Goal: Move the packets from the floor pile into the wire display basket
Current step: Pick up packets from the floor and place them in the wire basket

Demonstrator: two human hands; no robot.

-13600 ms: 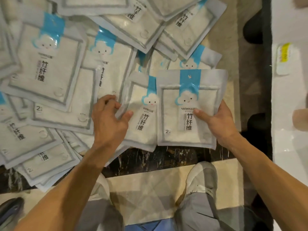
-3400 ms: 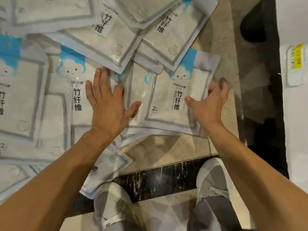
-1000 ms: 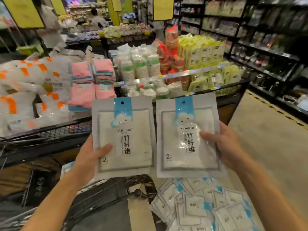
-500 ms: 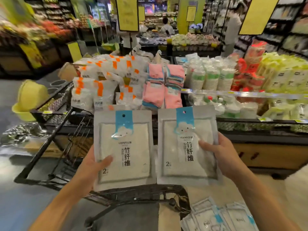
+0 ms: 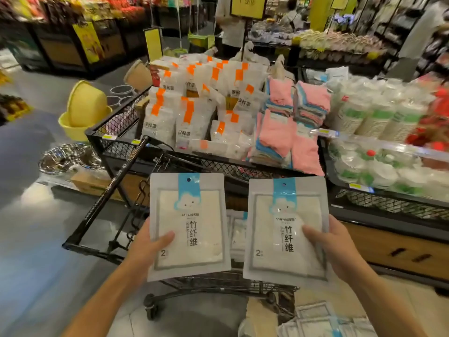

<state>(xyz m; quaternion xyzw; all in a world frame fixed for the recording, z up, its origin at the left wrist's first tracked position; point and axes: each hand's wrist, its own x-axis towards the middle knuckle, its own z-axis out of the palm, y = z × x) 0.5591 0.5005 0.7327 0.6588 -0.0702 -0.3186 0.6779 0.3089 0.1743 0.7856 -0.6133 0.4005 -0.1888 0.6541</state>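
Holding one flat packet (image 5: 188,227) in your left hand (image 5: 148,249) and another (image 5: 284,229) in your right hand (image 5: 332,246), thumbs pinching the lower corners. They look light, bendy and slippery; grip firmly.

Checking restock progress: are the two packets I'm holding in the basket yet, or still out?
Out. The left hand and right hand each hold a packet upright in the air, in front of the wire basket.
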